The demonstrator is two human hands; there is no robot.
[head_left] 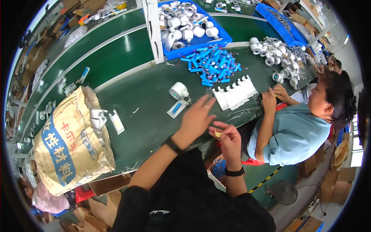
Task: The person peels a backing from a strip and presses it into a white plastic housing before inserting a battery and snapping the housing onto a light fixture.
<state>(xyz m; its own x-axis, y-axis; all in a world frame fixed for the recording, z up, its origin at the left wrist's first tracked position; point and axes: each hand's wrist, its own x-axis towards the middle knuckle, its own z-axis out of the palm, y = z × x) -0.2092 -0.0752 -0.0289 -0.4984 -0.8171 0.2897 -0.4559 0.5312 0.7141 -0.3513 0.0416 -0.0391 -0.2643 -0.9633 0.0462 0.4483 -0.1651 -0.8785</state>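
Note:
My left hand (196, 119) reaches over the green bench, fingers apart, with nothing seen in its grasp. Close to its fingertips are thin clear strips (209, 94) and a row of white plastic handle-shaped parts (234, 92). Left of that hand lies a white round-headed device (179, 91), its handle open with a blue cylindrical cell (176, 108) inside. Nearer my body, my right hand (228, 140) is curled in a pinch. A small yellow band-like piece (217, 134) shows at its fingers; whether it is held or worn I cannot tell.
Wired blue cells (212, 63) are heaped beyond the parts, before a blue tray (228, 38) of white housings. More white housings (276, 56) lie far right. A large paper sack (69, 147) stands left, beside a white handle part (116, 122). A co-worker (297, 123) sits close on the right.

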